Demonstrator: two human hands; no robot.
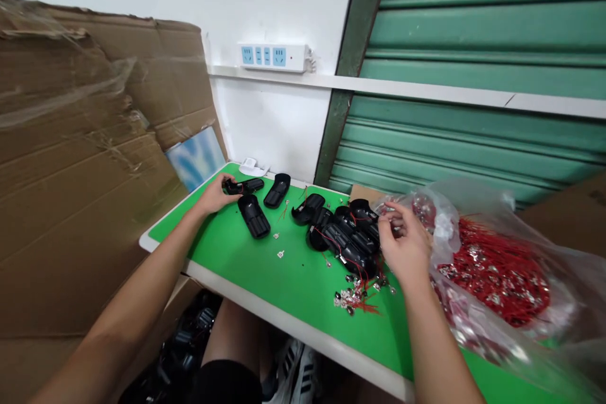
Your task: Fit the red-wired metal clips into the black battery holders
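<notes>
My left hand is closed on the near end of a black plastic housing at the far left of the green tabletop. Just in front of it lies another black housing, with a third one to its right. My right hand hovers at the right edge of a heap of black housings, fingers loosely bent and apart, with nothing visible in them. Thin red wires stick out of the heap. Small metal contact pieces with red wires lie in front of it.
A clear plastic bag full of red-wired metal parts stands at the right. Loose metal contacts dot the green table. Large cardboard borders the left; more black parts sit below. A power strip is on the wall.
</notes>
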